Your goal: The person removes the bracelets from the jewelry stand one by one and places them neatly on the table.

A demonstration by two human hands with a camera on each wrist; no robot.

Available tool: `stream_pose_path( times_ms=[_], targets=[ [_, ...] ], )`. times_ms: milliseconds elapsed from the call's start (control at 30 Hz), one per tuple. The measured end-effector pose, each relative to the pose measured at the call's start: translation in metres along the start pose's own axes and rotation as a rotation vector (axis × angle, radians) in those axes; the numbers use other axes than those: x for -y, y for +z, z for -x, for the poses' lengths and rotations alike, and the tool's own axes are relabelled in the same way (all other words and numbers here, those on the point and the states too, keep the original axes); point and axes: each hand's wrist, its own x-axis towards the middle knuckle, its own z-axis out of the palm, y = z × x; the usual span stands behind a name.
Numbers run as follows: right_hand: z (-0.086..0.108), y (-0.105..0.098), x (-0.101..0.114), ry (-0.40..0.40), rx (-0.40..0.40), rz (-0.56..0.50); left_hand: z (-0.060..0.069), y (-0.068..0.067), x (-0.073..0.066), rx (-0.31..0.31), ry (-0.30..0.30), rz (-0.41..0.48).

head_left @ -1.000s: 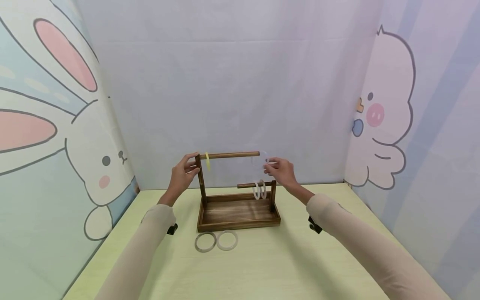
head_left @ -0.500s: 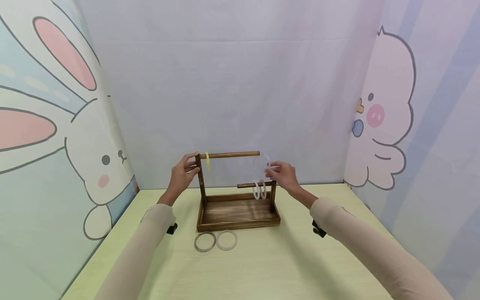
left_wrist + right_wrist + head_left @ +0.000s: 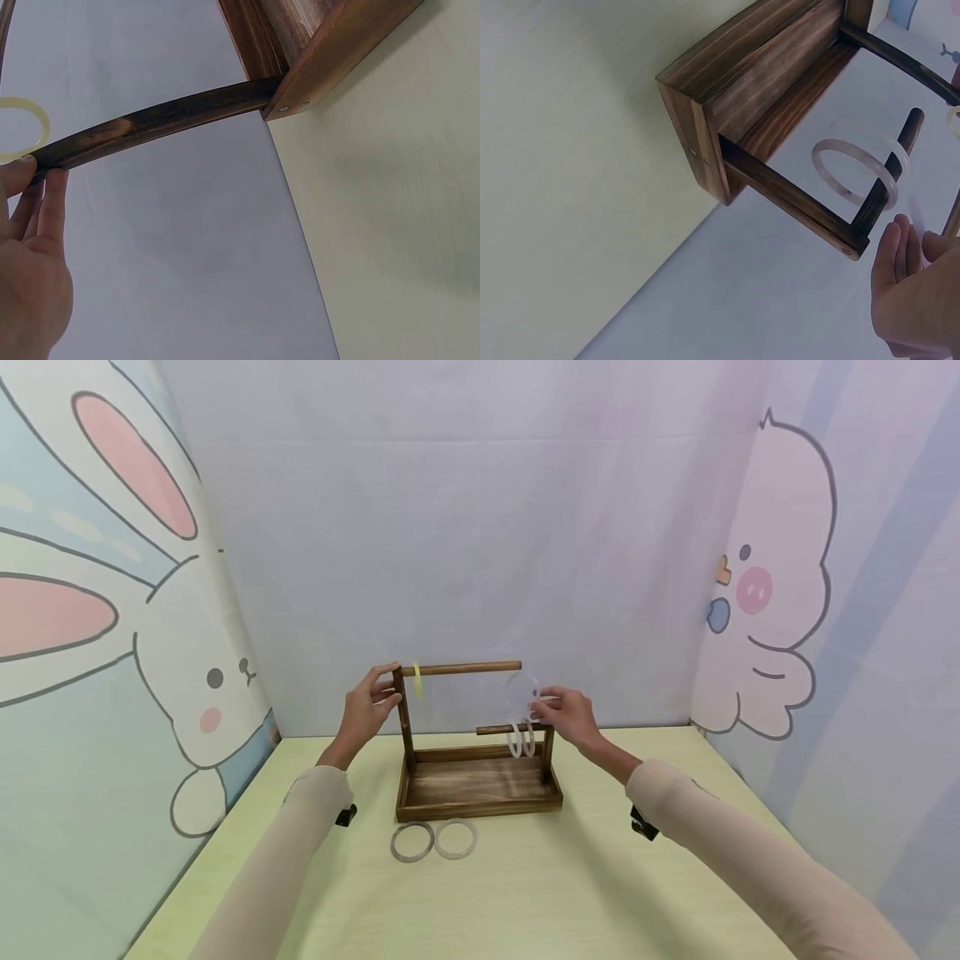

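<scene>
My left hand [image 3: 363, 710] pinches the top of the tall left post [image 3: 150, 124] of a wooden bangle stand [image 3: 480, 811], thumb on one side and fingers on the other. My right hand [image 3: 567, 713] holds a clear, faintly lilac bangle [image 3: 535, 680] between thumb and fingers. This bangle is upright, just below the free right end of the upper bar [image 3: 472, 668]; whether it touches the bar cannot be told. A yellow bangle [image 3: 417, 683] hangs at that bar's left end. A white bangle [image 3: 514, 742] and a greyish bangle [image 3: 855, 150] hang on the lower bar [image 3: 491, 730].
On the table [image 3: 480, 910], a grey bangle [image 3: 408, 859] and a pale translucent bangle [image 3: 456, 857] lie flat side by side in front of the stand's tray. A pale curtain [image 3: 480, 552] stands behind, with cartoon-printed walls at both sides.
My right hand has lowered slightly with the clear bangle, which has turned to show more of its ring. My left hand keeps its place on the post.
</scene>
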Motion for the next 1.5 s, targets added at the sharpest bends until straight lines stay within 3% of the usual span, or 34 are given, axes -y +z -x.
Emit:
stream_pose_path(
  times_ms=[933, 1200, 1500],
  targets=[
    [0.033, 0.007, 0.012, 0.059, 0.137, -0.091, 0.0, -0.001, 0.0, 0.006, -0.018, 0.005],
    [0.046, 0.01, 0.009, 0.032, 0.19, -0.109, -0.001, 0.0, 0.001, 0.01, -0.032, 0.008],
    [0.059, 0.012, 0.003, 0.073, 0.2, -0.098, -0.001, 0.001, 0.002, 0.008, -0.017, 0.006]
  ],
)
